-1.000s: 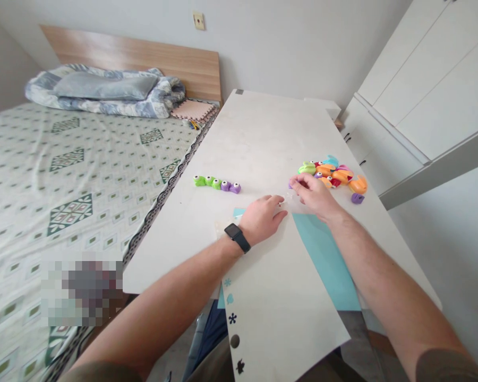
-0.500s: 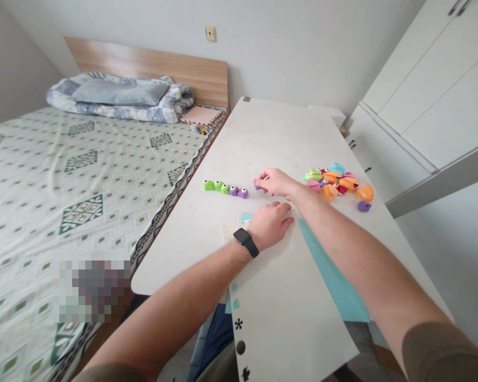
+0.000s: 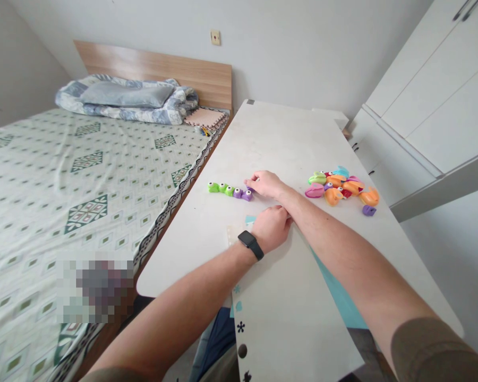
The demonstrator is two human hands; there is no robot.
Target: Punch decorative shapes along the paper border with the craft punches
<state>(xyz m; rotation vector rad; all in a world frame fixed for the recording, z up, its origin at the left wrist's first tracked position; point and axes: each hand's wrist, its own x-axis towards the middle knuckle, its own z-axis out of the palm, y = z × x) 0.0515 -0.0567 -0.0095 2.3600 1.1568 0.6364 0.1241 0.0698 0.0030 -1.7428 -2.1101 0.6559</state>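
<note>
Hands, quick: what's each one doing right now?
Left hand: curled, resting on the white sheet.
Right hand: fingertips at the row of punches; grip unclear.

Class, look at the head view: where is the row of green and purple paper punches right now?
The row of green and purple punches lies on the white table near its left edge beside the bed, with the right hand touching its purple end, left of the colourful punch pile.

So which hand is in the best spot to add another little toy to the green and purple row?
Probably the right hand. Its fingertips are at the purple end of the toy row, seemingly touching the last piece. The left hand lies nearer the body on the white sheet, apart from the row.
</note>
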